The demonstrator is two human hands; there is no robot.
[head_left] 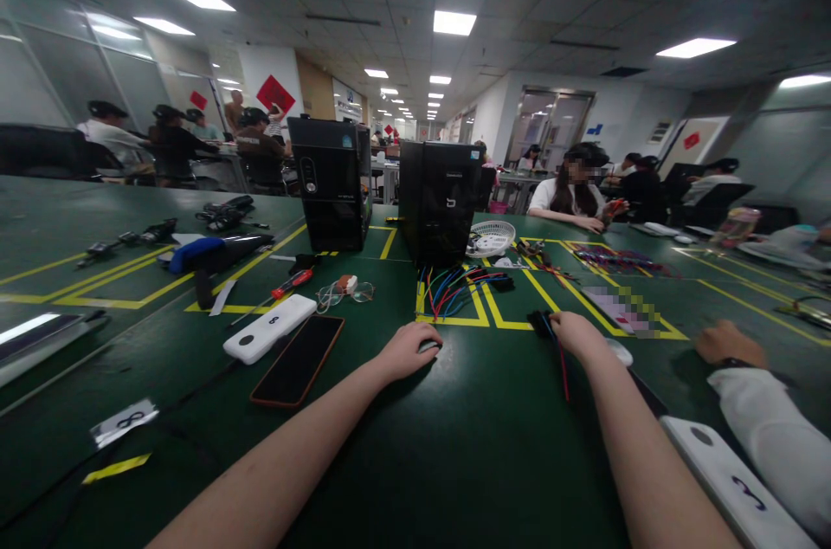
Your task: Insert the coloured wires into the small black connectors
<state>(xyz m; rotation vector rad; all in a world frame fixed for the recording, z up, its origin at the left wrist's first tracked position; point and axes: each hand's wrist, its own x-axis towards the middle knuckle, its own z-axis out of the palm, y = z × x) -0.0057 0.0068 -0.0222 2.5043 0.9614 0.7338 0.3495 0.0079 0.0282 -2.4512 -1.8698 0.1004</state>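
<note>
Left hand point(410, 350): palm down on the green table point(480, 462), fingers curled together over a small pale object point(428, 346), mostly covered; grip cannot be told. Right hand point(575, 334): fingers pinched on a dark wire bundle point(540, 322), its form unclear, red strand point(564, 371) hanging toward the person; fingertips partly hidden. Coloured wires point(454, 293) lie between and beyond the hands, before the right-hand black case point(441, 203), ends too blurred to count. White-sleeved arm point(772, 419) at right, cut off by the frame.
</note>
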